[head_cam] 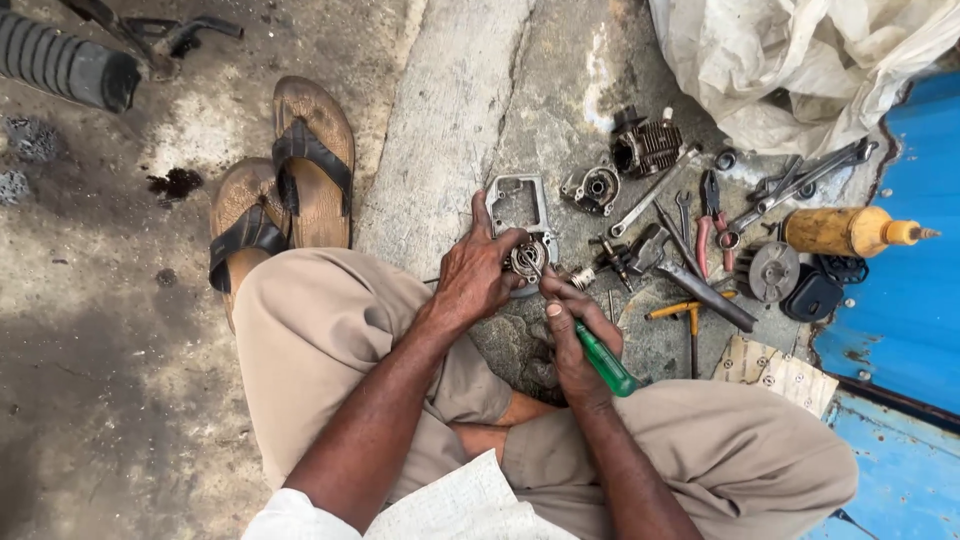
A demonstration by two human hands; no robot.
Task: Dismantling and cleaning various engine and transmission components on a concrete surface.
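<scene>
- Left hand (478, 272): fingers closed around a round metal engine part (525, 258), thumb extended upward along a grey metal casing (517, 205) lying on the ground.
- Right hand (572, 335): grip closed on a green-handled screwdriver (603, 360), whose tip points to the round part; the handle projects toward the person's right knee.
- The round part sits on the lower end of the casing, just in front of the crossed legs in tan trousers (330, 330).
- Ground (440, 130): bare, cracked concrete, stained with dark oil; a paler, smoother strip runs diagonally through the middle.
- Right of the hands, scattered on the concrete: a finned cylinder (648, 147), spanners (800, 180), red-handled pliers (710, 225), a hammer (690, 320) and a yellow oil bottle (845, 231).
- A blue painted metal surface (905, 300) borders the right edge; a crumpled white sack (800, 60) lies at upper right.
- A pair of brown sandals (285, 190) rests at left, near the knee.
</scene>
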